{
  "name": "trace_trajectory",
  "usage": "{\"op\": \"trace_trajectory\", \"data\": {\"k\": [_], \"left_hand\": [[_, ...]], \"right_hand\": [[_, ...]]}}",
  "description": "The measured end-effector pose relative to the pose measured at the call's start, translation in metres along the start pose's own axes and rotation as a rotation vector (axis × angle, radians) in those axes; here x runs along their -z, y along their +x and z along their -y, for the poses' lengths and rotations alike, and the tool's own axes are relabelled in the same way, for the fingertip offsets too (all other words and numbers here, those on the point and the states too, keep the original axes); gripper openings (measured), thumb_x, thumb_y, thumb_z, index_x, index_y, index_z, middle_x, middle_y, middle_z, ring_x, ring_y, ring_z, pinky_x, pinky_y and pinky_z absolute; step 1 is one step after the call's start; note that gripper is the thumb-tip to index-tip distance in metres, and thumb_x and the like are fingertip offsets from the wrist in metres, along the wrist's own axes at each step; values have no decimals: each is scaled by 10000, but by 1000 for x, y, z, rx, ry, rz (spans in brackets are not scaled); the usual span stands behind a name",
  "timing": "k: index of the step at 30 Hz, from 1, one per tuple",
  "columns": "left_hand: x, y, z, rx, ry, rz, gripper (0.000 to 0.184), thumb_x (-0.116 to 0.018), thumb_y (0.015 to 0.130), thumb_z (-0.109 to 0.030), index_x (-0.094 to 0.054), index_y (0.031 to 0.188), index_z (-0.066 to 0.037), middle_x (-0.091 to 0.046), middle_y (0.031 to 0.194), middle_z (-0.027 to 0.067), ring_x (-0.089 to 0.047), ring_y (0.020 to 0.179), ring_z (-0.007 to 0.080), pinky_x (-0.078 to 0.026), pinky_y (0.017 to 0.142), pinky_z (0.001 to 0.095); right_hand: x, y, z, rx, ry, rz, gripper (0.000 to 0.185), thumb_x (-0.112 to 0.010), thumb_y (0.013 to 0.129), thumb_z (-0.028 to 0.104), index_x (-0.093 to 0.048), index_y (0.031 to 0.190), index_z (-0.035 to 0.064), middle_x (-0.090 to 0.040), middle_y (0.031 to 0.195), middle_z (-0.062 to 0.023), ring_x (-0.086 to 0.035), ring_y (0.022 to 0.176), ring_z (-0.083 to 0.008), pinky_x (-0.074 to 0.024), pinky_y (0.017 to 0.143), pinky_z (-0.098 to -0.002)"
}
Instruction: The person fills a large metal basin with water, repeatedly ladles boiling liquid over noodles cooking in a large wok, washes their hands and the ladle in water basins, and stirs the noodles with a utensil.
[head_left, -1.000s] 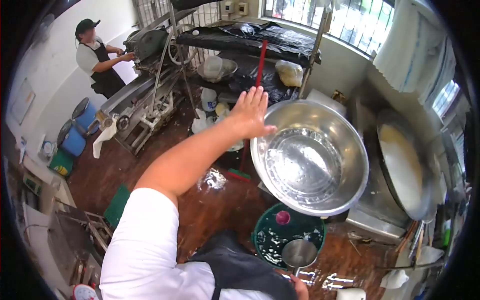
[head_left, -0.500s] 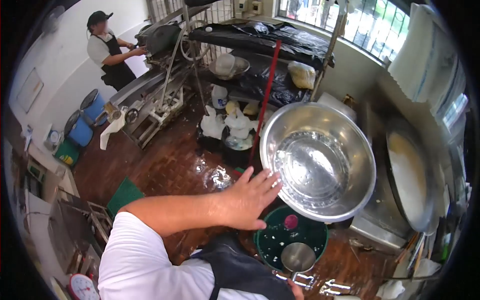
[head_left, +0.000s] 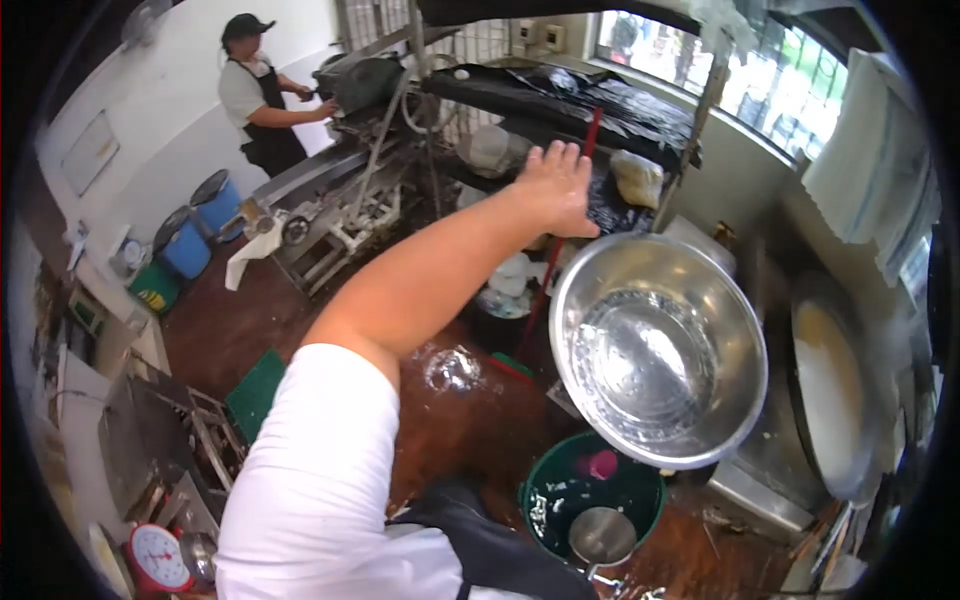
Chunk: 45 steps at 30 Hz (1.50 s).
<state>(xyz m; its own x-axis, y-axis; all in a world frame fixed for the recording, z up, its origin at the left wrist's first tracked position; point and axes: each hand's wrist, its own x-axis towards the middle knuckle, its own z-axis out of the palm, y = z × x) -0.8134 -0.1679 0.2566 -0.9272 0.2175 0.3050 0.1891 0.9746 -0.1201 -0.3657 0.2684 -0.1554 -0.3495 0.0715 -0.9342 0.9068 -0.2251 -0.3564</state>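
Note:
My left hand (head_left: pixel 558 188) is stretched far forward with the arm straight, fingers extended and nothing held. It hovers near the upper-left rim of a large steel basin (head_left: pixel 655 350); I cannot tell whether it touches the rim. A little water glints in the bottom of that basin. Below it on the floor stands a green bucket (head_left: pixel 532 488), holding dark water and a pink round thing (head_left: pixel 602 464). Over the bucket's near side is a small metal pot with a handle (head_left: pixel 602 537). My right hand is out of view past the lower edge.
A red-handled pole (head_left: pixel 548 275) leans behind the basin beside black-covered shelves (head_left: pixel 560 98). To the right sits a wide round pan (head_left: pixel 828 380) with pale contents. A co-worker (head_left: pixel 268 100) stands at a machine at the back left. Wet patches (head_left: pixel 455 370) shine on the floor.
My left hand has moved forward along the basin's left side, from its lower-left rim to near its upper-left rim. My right hand, by the pot's handle before, has dropped out of view.

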Motion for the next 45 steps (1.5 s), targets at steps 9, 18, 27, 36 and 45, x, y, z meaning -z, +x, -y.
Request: {"op": "trace_trajectory", "data": {"k": [9, 18, 27, 36, 45], "left_hand": [[-6, -20, -8, -39, 9, 4, 931, -596, 709, -548, -245, 1344, 36, -247, 1391, 241, -215, 1302, 373, -203, 1045, 492], [-140, -179, -20, -97, -448, 944, 651, -572, 790, -460, -439, 1245, -13, -550, 1136, 221, -529, 1050, 355, -430, 879, 417], [-307, -521, 5, 104, -466, 1488, 541, -594, 730, -484, -635, 998, -16, -594, 1062, 223, -583, 983, 320, -454, 821, 402], [-188, -320, -41, 381, -624, 482, 773, -603, 760, -427, -309, 1314, 25, -461, 1234, 258, -470, 1123, 371, -382, 950, 397], [-167, -263, -164, -371, -439, 165, 819, -528, 786, -497, -251, 1347, 31, -215, 1414, 215, -165, 1325, 358, -123, 1078, 470]], "right_hand": [[-8, -1, 17, 26, -17, -1, 316, -569, 843, 393, -559, 773, 85, -530, 583, -31, -474, 460, -155, -369, 428, -277], [-4, 1, 3, 32, 70, 8, 314, -525, 873, 370, -536, 859, 56, -541, 614, -71, -511, 460, -210, -441, 432, -351], [-44, -25, 48, 98, -252, -261, 302, -503, 868, 290, -556, 859, -8, -549, 583, -93, -564, 474, -216, -460, 436, -376], [-6, 79, 31, 188, -1082, -553, 517, -417, 869, 453, -636, 926, -12, -608, 965, -230, -568, 962, -369, -444, 815, -449], [-39, 22, 69, -76, 99, -16, 213, -554, 838, 308, -521, 734, 126, -457, 521, 26, -451, 425, -127, -335, 378, -304]]}}
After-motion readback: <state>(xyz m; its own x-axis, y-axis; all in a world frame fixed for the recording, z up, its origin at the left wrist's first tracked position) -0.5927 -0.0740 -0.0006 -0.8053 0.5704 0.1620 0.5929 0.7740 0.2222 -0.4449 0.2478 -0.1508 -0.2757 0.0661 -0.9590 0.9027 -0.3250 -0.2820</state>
